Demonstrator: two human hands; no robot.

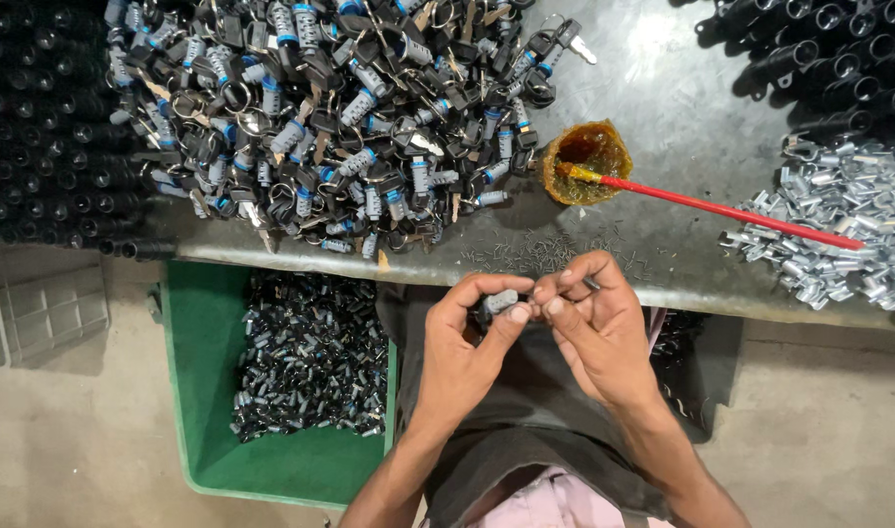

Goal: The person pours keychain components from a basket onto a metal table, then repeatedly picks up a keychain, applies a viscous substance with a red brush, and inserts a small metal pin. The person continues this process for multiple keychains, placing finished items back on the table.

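Observation:
My left hand (464,337) grips a small lock cylinder (497,302), black with a silver end, in front of my lap. My right hand (596,318) meets it from the right, with thumb and fingertips pinching at the silver end of the cylinder. A thin dark pin-like piece (591,284) sticks out between the fingers of my right hand. Both hands hover just below the front edge of the grey metal table (663,117).
A big heap of keyed lock cylinders (340,117) covers the table's left. A blob of amber grease (586,159) holds a red-handled brush (731,210). Silver metal clips (844,230) lie right, tiny pins (540,252) near the edge. A green crate (205,391) of cylinders stands below left.

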